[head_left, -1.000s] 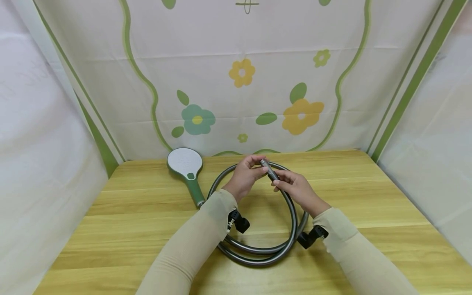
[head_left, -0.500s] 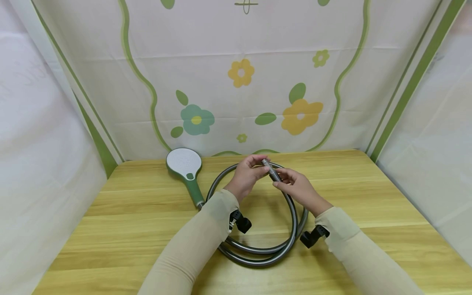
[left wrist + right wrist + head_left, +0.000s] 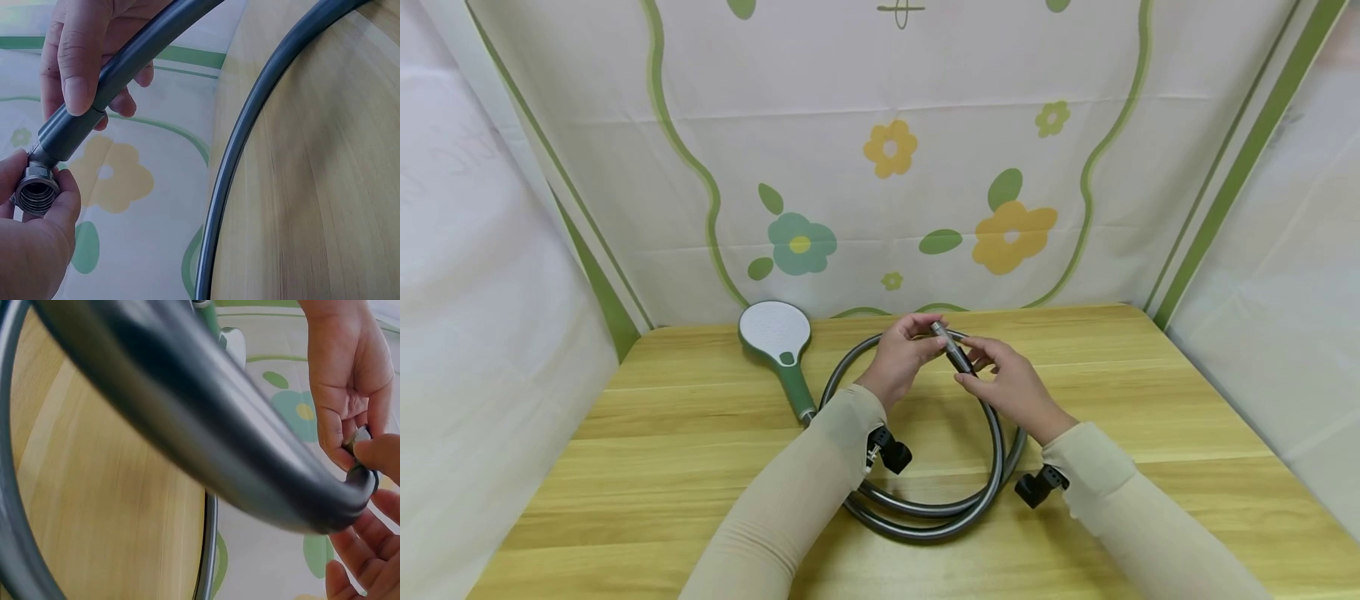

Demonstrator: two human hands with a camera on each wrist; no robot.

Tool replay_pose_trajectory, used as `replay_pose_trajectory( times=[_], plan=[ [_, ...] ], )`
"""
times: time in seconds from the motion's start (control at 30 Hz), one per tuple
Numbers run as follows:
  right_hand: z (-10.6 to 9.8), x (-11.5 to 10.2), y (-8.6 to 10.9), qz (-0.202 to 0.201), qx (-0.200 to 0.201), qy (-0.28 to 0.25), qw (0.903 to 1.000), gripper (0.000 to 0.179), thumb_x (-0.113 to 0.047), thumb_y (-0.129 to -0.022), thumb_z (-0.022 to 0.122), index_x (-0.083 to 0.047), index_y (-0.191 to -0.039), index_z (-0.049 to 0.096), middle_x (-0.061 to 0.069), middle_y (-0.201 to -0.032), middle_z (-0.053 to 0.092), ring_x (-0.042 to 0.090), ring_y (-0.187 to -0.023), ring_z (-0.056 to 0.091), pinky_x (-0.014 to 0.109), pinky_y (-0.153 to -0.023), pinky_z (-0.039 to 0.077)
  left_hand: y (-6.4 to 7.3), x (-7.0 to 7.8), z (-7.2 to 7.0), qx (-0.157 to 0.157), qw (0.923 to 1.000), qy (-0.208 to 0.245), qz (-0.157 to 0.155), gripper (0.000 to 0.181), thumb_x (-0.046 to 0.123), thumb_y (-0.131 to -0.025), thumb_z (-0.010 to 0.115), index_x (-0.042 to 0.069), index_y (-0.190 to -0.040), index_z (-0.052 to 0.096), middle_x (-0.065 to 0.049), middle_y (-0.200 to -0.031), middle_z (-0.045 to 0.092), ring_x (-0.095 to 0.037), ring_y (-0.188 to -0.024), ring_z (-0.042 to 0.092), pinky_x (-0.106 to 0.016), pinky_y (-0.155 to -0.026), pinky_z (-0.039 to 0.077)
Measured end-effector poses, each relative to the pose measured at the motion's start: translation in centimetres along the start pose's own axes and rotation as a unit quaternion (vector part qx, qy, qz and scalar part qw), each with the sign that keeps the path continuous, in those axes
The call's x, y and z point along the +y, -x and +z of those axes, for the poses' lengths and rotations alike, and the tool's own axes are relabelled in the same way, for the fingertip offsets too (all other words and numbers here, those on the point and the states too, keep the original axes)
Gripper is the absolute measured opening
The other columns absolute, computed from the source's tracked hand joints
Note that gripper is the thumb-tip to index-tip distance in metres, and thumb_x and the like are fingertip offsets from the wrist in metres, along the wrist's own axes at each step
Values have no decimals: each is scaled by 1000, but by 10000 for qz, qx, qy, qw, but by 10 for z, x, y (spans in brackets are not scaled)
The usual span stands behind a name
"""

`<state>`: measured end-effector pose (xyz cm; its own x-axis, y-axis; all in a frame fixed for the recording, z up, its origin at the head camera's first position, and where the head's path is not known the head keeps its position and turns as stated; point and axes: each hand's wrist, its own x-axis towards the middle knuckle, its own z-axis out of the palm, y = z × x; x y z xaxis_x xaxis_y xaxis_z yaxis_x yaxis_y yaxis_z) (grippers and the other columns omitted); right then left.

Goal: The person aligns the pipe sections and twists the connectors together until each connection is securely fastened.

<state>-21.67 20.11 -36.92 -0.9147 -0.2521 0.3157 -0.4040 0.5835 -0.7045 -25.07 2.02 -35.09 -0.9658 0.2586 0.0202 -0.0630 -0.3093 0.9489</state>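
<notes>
A grey shower hose (image 3: 997, 442) lies looped on the table, one end lifted between both hands. My left hand (image 3: 897, 360) pinches the threaded metal nut (image 3: 37, 192) at that end, its opening facing the camera in the left wrist view. Just behind the nut, my right hand (image 3: 1018, 389) has thumb and fingers on either side of the dark end sleeve (image 3: 65, 133), and a fingertip rests on it. The other fingers of this hand spread loosely behind the hose. A green shower head (image 3: 793, 385) with a white face lies to the left, its handle meeting a metal fitting.
The wooden table (image 3: 685, 467) carries the hose loops, which surround the space below the hands. A flower-printed cloth (image 3: 887, 208) stands behind the table's far edge. White cloth panels close off both sides.
My right hand has shifted slightly to the right, and its fingers have spread a little around the sleeve. My left hand keeps its pinch on the nut.
</notes>
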Motion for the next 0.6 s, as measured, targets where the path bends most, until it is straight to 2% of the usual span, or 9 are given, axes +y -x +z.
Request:
replay_pose_trajectory(
  times=[0.33,0.5,0.6],
  plan=[
    [6,-4,0,-93,35,404,9991,41,-16,-89,72,-5,-127,60,3,-92,67,20,-87,61,47,-81,48,-1,0,-1,-5,10000,26,24,38,-10,-91,58,-2,-128,55,-21,-134,51,-39,-125,48,-37,-98,49],
    [7,-6,1,-147,170,416,9989,40,-14,-89,71,-3,-126,61,5,-93,68,20,-86,62,45,-80,49,-1,-1,-1,25,9999,-104,34,39,-8,-91,59,0,-129,56,-16,-130,55,-29,-117,56,-35,-97,49],
    [8,-8,1,-149,215,356,9990,40,-14,-89,71,-3,-126,61,6,-95,67,21,-87,62,46,-80,49,-1,-1,-1,20,9998,-206,33,39,-7,-91,60,1,-129,56,-17,-132,54,-27,-115,57,-35,-97,49]
  ],
)
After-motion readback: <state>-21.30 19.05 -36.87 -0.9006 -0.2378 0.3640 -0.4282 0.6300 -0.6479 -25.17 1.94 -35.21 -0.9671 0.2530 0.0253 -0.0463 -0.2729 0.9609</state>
